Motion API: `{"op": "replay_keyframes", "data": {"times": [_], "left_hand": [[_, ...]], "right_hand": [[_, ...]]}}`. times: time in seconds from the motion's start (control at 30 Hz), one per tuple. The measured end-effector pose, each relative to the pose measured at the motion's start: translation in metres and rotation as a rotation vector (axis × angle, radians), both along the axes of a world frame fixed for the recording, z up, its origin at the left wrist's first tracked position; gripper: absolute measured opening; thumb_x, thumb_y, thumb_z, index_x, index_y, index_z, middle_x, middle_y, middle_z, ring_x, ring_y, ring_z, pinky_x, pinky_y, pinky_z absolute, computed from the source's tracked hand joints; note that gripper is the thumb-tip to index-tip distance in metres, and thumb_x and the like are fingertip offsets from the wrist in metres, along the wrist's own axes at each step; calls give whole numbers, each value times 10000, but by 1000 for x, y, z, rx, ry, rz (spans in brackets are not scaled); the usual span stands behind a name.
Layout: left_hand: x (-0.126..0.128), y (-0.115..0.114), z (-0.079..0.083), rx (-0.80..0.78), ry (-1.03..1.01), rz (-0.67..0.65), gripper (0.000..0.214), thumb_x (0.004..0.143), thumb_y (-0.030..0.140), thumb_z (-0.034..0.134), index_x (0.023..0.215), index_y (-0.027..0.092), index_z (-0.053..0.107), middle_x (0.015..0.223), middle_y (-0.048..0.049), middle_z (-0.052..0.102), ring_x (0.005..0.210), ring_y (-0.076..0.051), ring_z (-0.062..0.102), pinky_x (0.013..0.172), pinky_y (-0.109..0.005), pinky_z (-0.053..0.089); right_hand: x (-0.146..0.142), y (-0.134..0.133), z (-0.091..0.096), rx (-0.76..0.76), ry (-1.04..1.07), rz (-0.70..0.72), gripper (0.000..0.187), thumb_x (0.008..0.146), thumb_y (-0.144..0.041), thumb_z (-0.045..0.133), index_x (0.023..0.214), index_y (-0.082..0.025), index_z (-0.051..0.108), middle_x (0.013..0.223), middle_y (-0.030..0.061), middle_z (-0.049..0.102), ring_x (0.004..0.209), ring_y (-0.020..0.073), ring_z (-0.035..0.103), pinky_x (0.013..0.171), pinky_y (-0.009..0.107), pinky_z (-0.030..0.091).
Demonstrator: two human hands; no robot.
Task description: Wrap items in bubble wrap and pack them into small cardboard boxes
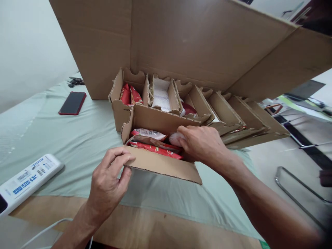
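My left hand (110, 174) pinches the left end of the front wall of an open cardboard box (166, 164), thumb below and fingers on top. Inside that box, red snack-like packets (157, 149) lie side by side, one showing a white printed back. My right hand (202, 141) reaches into the box's right part, its fingers closed on a translucent bubble-wrapped item (175, 139). Most of that item is hidden by the fingers and the box wall.
Behind stands a row of open cardboard bins (163, 93) with red packets and bubble wrap, before a tall cardboard panel (178, 41). On the green cloth (95, 138) lie a phone (72, 103) and a white power strip (32, 183). A metal frame (298, 193) stands at right.
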State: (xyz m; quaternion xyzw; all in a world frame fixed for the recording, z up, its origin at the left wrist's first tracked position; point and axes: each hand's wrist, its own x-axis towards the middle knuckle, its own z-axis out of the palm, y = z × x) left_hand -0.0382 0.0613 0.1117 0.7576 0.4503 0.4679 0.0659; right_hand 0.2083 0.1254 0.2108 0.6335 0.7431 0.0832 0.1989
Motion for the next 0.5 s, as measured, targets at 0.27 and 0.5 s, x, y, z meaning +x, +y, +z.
{"op": "replay_keyframes", "data": {"times": [0.27, 0.5], "left_hand": [[4, 2, 2, 10, -8, 19, 307, 876, -8, 536, 1045, 231, 626, 1070, -29, 642, 1019, -171, 664, 900, -293, 551], [7, 3, 1, 32, -27, 35, 293, 859, -11, 537, 1006, 221, 638, 1035, -26, 655, 985, -169, 672, 881, -296, 555]], "right_hand": [[8, 22, -13, -268, 170, 254, 315, 1072, -298, 399, 1177, -171, 667, 1103, 141, 772, 952, 276, 742, 747, 336, 477], [-4, 24, -8, -218, -61, 165, 254, 958, -131, 528, 1040, -136, 768, 1014, 158, 800, 1008, 320, 756, 784, 353, 521]]}}
